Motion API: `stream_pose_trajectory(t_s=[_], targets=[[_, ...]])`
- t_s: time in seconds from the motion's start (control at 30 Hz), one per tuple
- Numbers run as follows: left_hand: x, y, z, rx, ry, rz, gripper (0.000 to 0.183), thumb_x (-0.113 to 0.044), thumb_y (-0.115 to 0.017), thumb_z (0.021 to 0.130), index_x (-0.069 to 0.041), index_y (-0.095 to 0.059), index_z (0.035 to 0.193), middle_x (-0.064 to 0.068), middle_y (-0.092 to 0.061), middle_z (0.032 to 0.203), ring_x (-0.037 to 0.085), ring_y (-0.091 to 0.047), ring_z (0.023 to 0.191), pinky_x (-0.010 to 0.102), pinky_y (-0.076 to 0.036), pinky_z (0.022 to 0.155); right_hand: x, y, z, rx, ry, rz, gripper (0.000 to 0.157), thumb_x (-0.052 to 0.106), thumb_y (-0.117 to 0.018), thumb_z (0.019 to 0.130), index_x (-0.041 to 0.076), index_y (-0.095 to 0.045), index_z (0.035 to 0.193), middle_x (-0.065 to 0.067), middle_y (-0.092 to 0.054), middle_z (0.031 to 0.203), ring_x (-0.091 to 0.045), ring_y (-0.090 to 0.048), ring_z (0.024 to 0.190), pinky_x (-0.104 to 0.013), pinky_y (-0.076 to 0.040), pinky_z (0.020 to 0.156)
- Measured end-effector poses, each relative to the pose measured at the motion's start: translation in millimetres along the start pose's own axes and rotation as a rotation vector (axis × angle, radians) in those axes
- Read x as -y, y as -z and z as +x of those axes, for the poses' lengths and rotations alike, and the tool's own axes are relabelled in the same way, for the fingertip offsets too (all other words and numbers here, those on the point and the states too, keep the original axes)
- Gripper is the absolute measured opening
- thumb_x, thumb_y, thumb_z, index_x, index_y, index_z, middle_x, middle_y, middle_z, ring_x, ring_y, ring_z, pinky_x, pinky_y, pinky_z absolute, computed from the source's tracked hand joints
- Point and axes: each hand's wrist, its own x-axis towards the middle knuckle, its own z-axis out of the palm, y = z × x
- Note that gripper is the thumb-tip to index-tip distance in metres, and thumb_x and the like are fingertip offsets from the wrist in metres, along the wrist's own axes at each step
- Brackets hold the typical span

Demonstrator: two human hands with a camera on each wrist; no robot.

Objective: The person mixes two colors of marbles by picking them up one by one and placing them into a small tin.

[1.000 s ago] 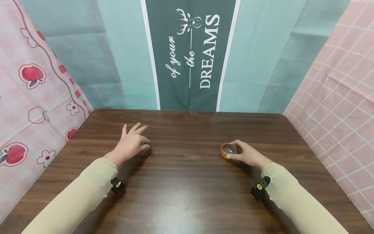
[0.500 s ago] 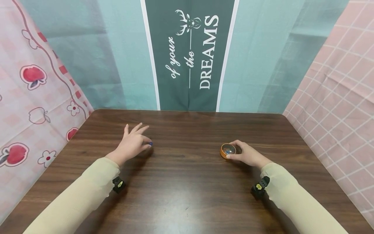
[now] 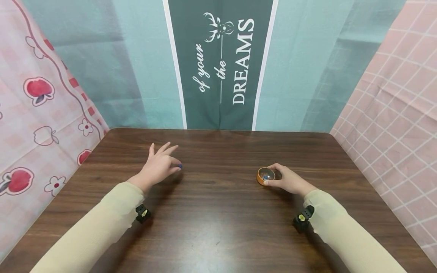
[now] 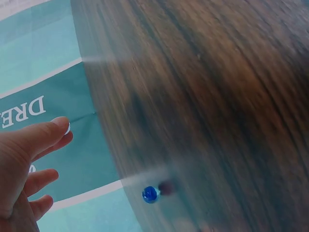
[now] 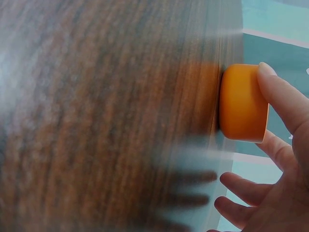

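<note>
Thumb and index fingertip of my left hand [image 3: 157,167] meet around a small blue marble [image 3: 179,166] above the table, the other fingers spread. From the left wrist, a blue marble [image 4: 149,194] shows against the tabletop, apart from the visible fingers [image 4: 41,137]; I cannot tell if it is the same one. My right hand [image 3: 288,179] grips the rim of a small round orange bowl [image 3: 260,180] standing on the table. Small blue and orange pieces lie inside it. The right wrist view shows the bowl's smooth side [image 5: 244,104], contents hidden.
A dark wood table [image 3: 218,212] lies under both hands. Behind it hangs a teal curtain [image 3: 150,76] with a lettered dark green band. Pink patterned cloths flank the left [image 3: 44,125] and right [image 3: 403,113] sides.
My left hand has drifted a little to the right, and the blue marble at its fingertips has shifted with it. My right hand and the orange bowl have hardly moved.
</note>
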Motion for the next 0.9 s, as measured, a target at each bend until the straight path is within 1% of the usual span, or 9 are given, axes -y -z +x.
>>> stream_pose_trajectory(t_s=[0.27,0.5,0.63,0.9], targets=[[-7.1,0.0,4.9,0.004,-0.014,-0.002,0.014,-0.024,-0.075,0.079,-0.017,-0.076,0.091,0.015,-0.043,0.140,0.036,-0.023,0.136,0.068,0.001,0.101,0.1,-0.6,0.7,0.004,-0.001,0.001,0.061,0.041,-0.070,0.082,0.004,-0.050,0.125,-0.022,-0.049,0.125,-0.038,-0.046,0.116,-0.057,-0.036,0.093],[-13.2,-1.4,11.4,0.005,-0.015,0.005,0.014,-0.026,-0.075,0.080,-0.018,-0.077,0.091,0.014,-0.044,0.140,0.035,-0.023,0.137,0.068,0.000,0.101,-0.1,-1.3,1.3,0.000,-0.005,-0.006,0.062,0.043,-0.070,0.081,0.004,-0.050,0.125,-0.024,-0.047,0.127,-0.040,-0.044,0.117,-0.058,-0.035,0.094],[-16.9,-1.1,14.2,0.000,-0.028,0.007,0.014,-0.026,-0.075,0.079,-0.019,-0.077,0.091,0.014,-0.044,0.140,0.035,-0.024,0.136,0.068,-0.001,0.101,-2.3,-1.8,0.9,-0.002,-0.009,-0.015,0.063,0.043,-0.069,0.081,0.004,-0.049,0.125,-0.025,-0.046,0.128,-0.042,-0.042,0.119,-0.059,-0.033,0.095],[-18.9,-2.4,16.6,0.007,-0.025,0.006,0.014,-0.025,-0.075,0.080,-0.019,-0.077,0.092,0.013,-0.043,0.141,0.034,-0.023,0.137,0.067,0.001,0.101,-3.1,-0.5,0.7,0.000,-0.004,-0.018,0.064,0.045,-0.069,0.081,0.004,-0.048,0.126,-0.027,-0.044,0.129,-0.043,-0.041,0.120,-0.060,-0.034,0.094]])
